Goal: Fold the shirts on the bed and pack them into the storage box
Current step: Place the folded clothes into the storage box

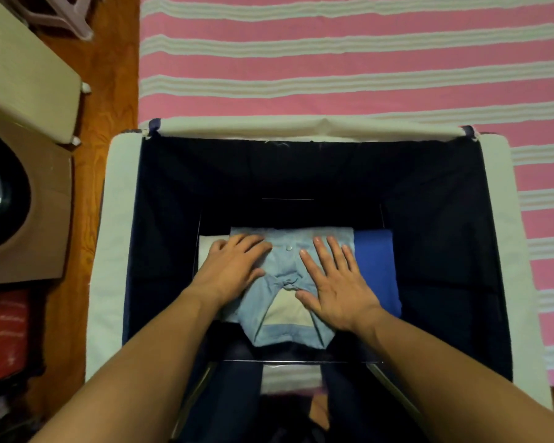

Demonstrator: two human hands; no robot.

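A dark fabric storage box [442, 219] with white rim flaps stands open below me. At its bottom lies a folded light blue shirt [285, 260], collar toward me. It rests on a folded royal blue garment [376, 266] showing at the right and a white one [210, 244] showing at the left. My left hand [232, 266] lies flat on the left half of the light blue shirt, fingers straight. My right hand [336, 282] presses flat on its right half, fingers spread.
The bed [333, 65] with a pink and white striped sheet stretches behind and right of the box. On the wooden floor [109, 75] to the left stand a beige appliance [23, 78], a cardboard box [45, 225] and coloured packages [7, 334].
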